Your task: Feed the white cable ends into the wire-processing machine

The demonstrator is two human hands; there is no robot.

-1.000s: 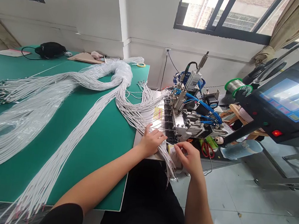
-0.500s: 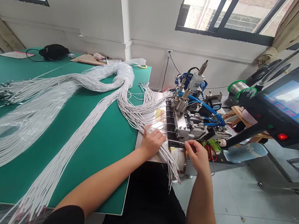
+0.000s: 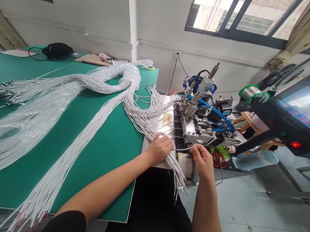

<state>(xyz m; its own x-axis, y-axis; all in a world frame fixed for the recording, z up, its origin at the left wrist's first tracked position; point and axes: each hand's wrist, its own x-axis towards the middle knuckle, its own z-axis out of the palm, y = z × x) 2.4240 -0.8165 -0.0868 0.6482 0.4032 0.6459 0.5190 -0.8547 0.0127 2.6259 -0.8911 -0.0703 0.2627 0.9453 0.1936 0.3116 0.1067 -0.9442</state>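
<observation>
A thick bundle of white cables runs across the green table's right edge toward the machine. My left hand is closed over this bundle, on the metal plate before the machine. Below that hand the loose cable ends hang down, some with reddish tips. Between finger and thumb my right hand pinches the end of a single white cable, which bows slightly between the two hands. Just beyond it stands the machine with metal clamps and blue air hoses; several cables lead into its row of slots.
More white cables and plastic-wrapped coils cover much of the green table. A control screen on an arm juts in at right, near a solder wire spool. Red-handled scissors lie beside my right hand.
The single cable between my hands has gone from nearly straight to slightly bowed. My left hand has shifted a little, its fingers drawn closer together. The view has moved slightly.
</observation>
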